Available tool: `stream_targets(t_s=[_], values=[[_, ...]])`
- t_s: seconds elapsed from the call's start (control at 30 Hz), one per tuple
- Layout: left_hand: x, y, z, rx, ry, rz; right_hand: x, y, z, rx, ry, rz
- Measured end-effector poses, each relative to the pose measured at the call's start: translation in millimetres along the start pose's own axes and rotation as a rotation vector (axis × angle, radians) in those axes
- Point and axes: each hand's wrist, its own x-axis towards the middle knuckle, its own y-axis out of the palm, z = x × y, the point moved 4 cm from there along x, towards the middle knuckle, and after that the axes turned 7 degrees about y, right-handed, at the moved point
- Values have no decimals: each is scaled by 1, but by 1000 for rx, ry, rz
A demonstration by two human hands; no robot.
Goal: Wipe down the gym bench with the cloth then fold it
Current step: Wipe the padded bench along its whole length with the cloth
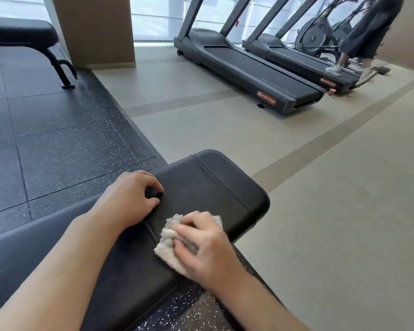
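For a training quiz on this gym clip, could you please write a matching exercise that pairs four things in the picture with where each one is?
Column one:
1. cloth
2. left hand
3. second bench
4. nearer treadmill

Column two:
A. on the beige floor, ahead and to the right
B. under the right hand, on the near bench
C. far left, on the dark speckled floor
D. resting on the near bench's left edge, holding nothing

Pairs: 1-B, 2-D, 3-C, 4-A
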Motion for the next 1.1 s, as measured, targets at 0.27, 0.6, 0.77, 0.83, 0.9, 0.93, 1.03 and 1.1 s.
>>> stream_targets(t_s=[0.27,0.6,0.77,0.83,0.9,0.93,1.03,1.1], values=[[-2,-3,-1,-30,-29,36,133,-8,-66,-162,301,-45],[-7,-16,21,-24,-216,-47,60,23,10,-62,25,107],[-12,-21,24,-10,-239,-9,39,-20,-28,-29,85,95],[-14,-23,26,11,-250,7,68,-28,-48,-74,175,51],[-15,-25,30,26,-274,7,102,-26,-60,-133,238,-1],[-14,-27,33,31,-290,4,118,-20,-61,-163,257,-18],[-13,-31,42,9,-330,5,148,8,-43,-175,250,-14],[-15,-33,46,-14,-327,1,147,27,-19,-111,205,30]])
